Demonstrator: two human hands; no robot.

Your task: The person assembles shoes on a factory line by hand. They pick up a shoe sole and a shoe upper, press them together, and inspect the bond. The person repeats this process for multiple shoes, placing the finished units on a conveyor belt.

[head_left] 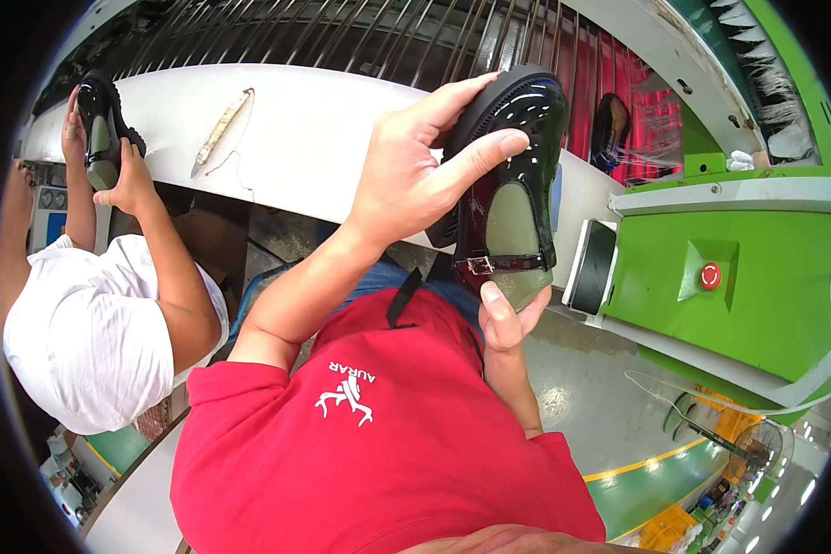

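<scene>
A glossy black buckled-strap shoe [533, 115] with a thick dark sole is held up in front of me, toe pointing away. A grey-green shoe last [511, 222] fills it and shows through the opening and at the heel end. My left hand [420, 162] is closed round the front part, thumb across the upper and fingers along the sole's left side. At the near end, my right hand [508, 319] grips the heel end of the last with thumb and fingers, below the strap and its small silver buckle.
A white ledge [332, 120] carries a knife with a wrapped handle [220, 134]. Metal rods [379, 42] run behind it. To the left, a co-worker's hands [129, 180] hold a similar shoe [102, 120]. At right stands a green machine [656, 286] with a red button [710, 275]; another dark shoe [609, 129] sits beyond.
</scene>
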